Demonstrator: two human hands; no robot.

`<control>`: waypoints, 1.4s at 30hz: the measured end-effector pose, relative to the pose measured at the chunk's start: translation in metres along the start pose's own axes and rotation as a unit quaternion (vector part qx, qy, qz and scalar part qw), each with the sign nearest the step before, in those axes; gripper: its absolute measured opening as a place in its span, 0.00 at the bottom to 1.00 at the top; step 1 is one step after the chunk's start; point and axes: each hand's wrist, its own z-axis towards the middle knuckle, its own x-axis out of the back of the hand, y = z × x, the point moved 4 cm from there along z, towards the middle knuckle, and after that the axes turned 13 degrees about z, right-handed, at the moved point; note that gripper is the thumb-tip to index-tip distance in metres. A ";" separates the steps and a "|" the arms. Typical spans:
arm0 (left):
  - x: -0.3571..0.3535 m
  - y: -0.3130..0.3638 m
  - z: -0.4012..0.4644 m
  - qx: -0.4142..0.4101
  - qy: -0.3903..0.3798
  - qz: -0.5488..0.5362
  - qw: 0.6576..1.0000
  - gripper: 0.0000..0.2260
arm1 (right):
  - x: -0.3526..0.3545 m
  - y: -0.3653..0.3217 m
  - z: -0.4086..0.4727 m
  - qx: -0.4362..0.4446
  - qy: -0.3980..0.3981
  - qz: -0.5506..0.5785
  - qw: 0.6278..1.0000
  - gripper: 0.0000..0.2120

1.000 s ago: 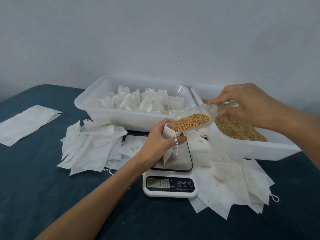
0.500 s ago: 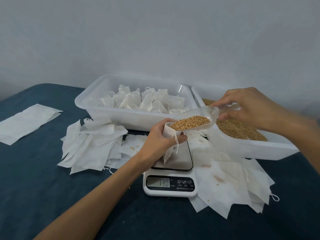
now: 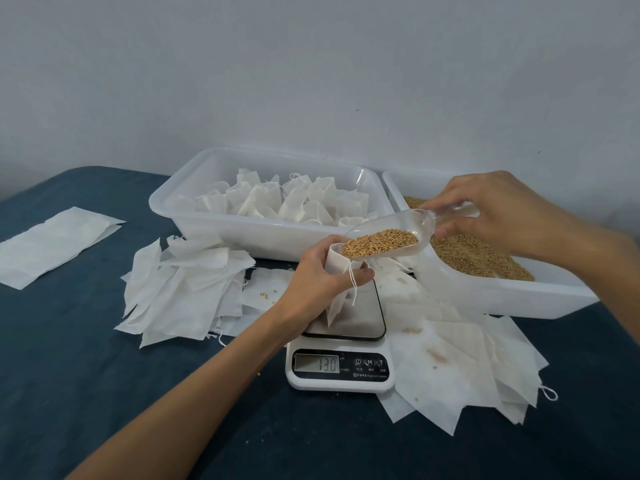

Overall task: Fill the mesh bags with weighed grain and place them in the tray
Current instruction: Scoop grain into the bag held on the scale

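Lowered, scoop (image 3: pixel 388 237) in right fingers (image 3: pixel 450 230) meets bag (image 3: pixel 337 261) gripped by left fingers (image 3: pixel 360 273).

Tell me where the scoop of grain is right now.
In the head view, right of centre: the scoop is held by the right hand, its tip at the mesh bag in the left hand, above the scale.

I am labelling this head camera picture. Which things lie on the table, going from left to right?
Flat white sheet → pile of empty mesh bags → tray of filled bags → digital scale → tray of grain.
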 end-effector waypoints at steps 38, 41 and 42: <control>0.000 0.002 -0.001 0.008 0.003 -0.002 1.000 0.16 | 0.004 -0.010 0.005 -0.001 -0.004 -0.036 0.999 0.17; 0.000 0.002 -0.001 0.007 0.002 -0.004 1.000 0.16 | 0.004 -0.012 0.005 0.006 -0.003 -0.035 0.999 0.17; 0.000 0.002 -0.001 0.006 0.001 -0.006 1.000 0.15 | 0.003 -0.013 0.005 0.008 -0.003 -0.033 0.999 0.17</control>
